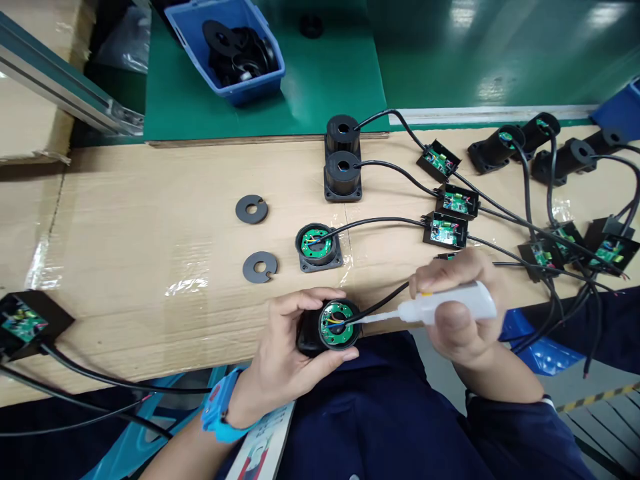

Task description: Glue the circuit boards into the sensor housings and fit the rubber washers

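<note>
My left hand (290, 350) is wrapped round a black round housing (336, 325) with a green circuit board and coloured wires in its open face. It holds the housing at the near edge of the bench. My right hand (457, 303) grips a white squeeze bottle (450, 305) lying sideways. The bottle's thin nozzle tip touches the board inside the housing. A black cable runs from the housing up to the right.
Two grey slotted washers (251, 209) (259, 267) lie on the cardboard-covered bench (125, 220). Another open housing (320, 245) and two capped ones (343, 175) stand behind, cabled to small open boxes (445, 231). A blue bin (227, 50) of black parts sits far back.
</note>
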### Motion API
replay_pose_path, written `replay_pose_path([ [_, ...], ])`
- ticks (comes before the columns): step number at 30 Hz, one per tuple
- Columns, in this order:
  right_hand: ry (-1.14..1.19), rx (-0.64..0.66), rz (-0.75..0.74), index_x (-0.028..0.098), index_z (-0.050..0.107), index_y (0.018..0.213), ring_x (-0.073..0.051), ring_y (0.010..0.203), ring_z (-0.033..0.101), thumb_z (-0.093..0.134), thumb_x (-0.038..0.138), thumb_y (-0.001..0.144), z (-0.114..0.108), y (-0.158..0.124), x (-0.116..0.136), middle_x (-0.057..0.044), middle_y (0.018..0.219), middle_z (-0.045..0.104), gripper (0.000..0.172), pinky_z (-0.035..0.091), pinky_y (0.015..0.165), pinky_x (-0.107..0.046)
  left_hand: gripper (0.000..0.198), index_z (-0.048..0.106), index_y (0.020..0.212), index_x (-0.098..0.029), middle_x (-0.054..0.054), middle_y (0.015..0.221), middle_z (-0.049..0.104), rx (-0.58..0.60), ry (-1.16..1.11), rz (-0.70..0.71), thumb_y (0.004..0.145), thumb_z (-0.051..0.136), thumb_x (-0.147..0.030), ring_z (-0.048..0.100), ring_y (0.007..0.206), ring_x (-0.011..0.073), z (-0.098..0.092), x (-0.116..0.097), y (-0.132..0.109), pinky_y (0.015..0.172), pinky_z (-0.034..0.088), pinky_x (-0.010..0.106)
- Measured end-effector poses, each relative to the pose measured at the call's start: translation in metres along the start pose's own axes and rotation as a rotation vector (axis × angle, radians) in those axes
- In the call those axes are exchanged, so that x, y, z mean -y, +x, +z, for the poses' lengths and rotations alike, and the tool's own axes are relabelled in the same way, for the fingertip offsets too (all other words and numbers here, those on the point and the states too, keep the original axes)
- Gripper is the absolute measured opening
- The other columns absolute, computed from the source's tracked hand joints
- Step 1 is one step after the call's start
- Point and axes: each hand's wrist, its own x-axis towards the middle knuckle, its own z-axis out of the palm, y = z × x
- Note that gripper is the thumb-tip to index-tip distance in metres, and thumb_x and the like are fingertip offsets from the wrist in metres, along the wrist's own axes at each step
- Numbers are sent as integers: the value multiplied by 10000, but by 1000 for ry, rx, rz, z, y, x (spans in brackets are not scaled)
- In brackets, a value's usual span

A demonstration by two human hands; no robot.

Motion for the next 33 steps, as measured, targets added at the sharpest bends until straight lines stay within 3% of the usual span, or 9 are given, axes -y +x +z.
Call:
replay_pose_path([
  [2, 127, -83, -6, 249, 592, 923, -120, 477, 492, 715, 429, 929, 9, 6, -2, 25, 680, 565, 218, 380, 403, -274, 589, 394, 1206, -260, 132, 1198, 697, 25, -54, -6, 814, 829, -206, 709, 1142, 260, 1, 4, -1, 1030, 582, 513],
  [5, 189, -83, 22, 220, 614, 869, -99, 531, 519, 775, 370, 896, 20, 15, -4, 31, 708, 579, 221, 406, 448, -241, 552, 382, 1202, -266, 133, 1214, 695, 45, -97, 0, 846, 800, -210, 694, 1180, 261, 2, 9, -2, 1136, 484, 585],
  [10, 199, 4, 9, 204, 598, 835, -67, 529, 514, 776, 332, 895, 27, 23, -5, 55, 703, 601, 227, 397, 455, -199, 446, 372, 1177, -281, 137, 1239, 670, 56, -162, -26, 911, 730, -253, 683, 1200, 280, 5, 9, 0, 989, 607, 536],
  [16, 149, 33, 35, 205, 570, 788, -64, 491, 518, 759, 400, 900, 26, 28, 0, 66, 643, 588, 294, 377, 418, -193, 407, 373, 1162, -292, 97, 1171, 666, 61, -148, -34, 934, 709, -319, 681, 1177, 252, 7, 8, 5, 1071, 548, 581],
  [22, 177, 63, 78, 211, 531, 771, -62, 488, 496, 747, 455, 907, 26, 28, 0, 77, 618, 568, 353, 409, 459, -197, 417, 350, 1165, -297, 94, 1172, 641, 71, -156, -47, 937, 699, -313, 675, 1178, 258, 8, 7, 6, 1000, 596, 527],
  [33, 166, 22, 8, 199, 587, 827, -60, 513, 507, 779, 321, 892, 25, 26, -3, 80, 656, 573, 236, 416, 475, -195, 476, 366, 1203, -302, 93, 1194, 633, 67, -201, -56, 906, 738, -274, 665, 1215, 246, 7, 9, 4, 957, 617, 427],
])
